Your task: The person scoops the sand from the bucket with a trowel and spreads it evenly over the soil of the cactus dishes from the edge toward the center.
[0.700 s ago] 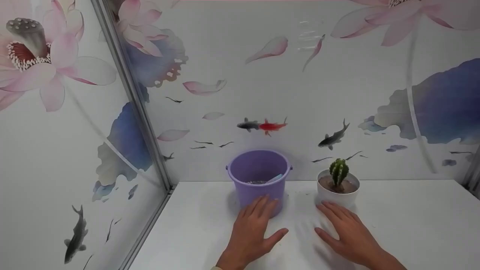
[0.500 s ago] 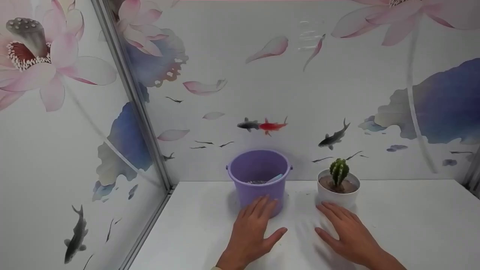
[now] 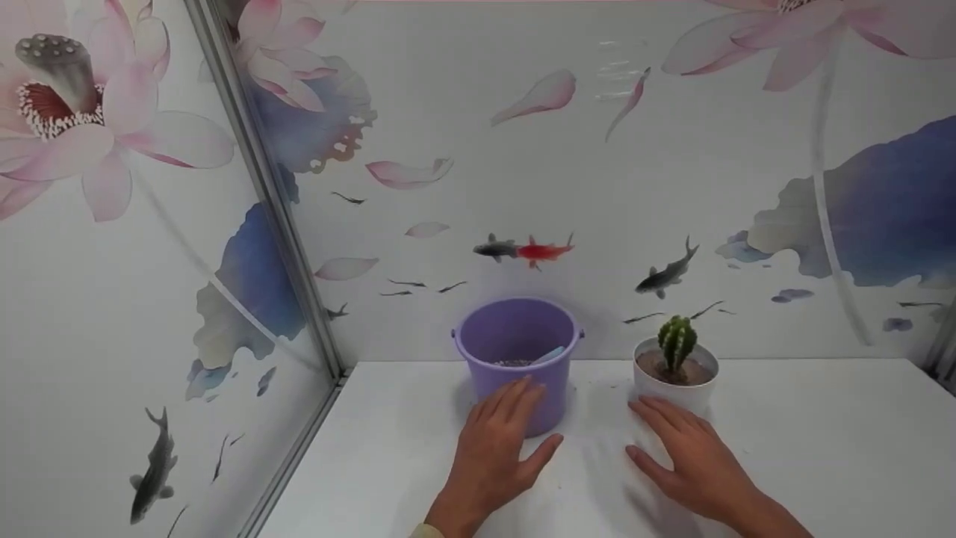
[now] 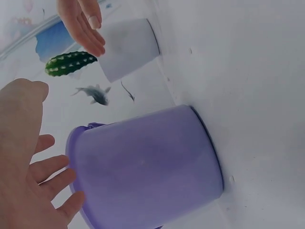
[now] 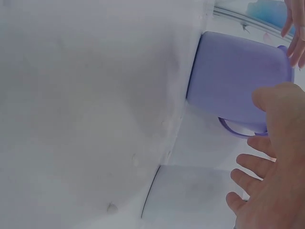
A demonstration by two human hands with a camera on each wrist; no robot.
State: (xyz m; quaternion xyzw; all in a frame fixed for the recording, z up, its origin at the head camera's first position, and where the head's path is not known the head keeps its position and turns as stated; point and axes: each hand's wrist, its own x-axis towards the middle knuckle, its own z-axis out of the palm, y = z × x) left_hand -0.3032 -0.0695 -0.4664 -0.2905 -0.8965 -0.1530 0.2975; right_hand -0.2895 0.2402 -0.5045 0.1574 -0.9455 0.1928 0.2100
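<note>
A purple bucket (image 3: 478, 373) stands against the back wall; some grainy stuff and a light blue item (image 3: 549, 356) lie inside it. My left hand (image 3: 491, 452), fingers extended and thumb spread, hovers before the bucket's front; in the left wrist view its fingertips (image 4: 74, 202) come near the rim. To the right is a white pot (image 3: 676, 396) holding soil and a small green cactus (image 3: 677, 344). My right hand (image 3: 694, 463) is in front of that pot, fingers straight, thumb apart. Neither hand holds anything. Whether any fingertip touches is unclear.
Both objects rest on a white table (image 3: 821, 441). Behind it rises a white wall panel (image 3: 485, 164) printed with lotus flowers and fish. On the left another printed panel meets it at a metal corner strip (image 3: 261, 172). Small specks lie on the tabletop.
My left hand has risen slightly and shifted a little to the left, its thumb drawing away from the middle. The right hand has barely moved. Bucket and pot stay where they were.
</note>
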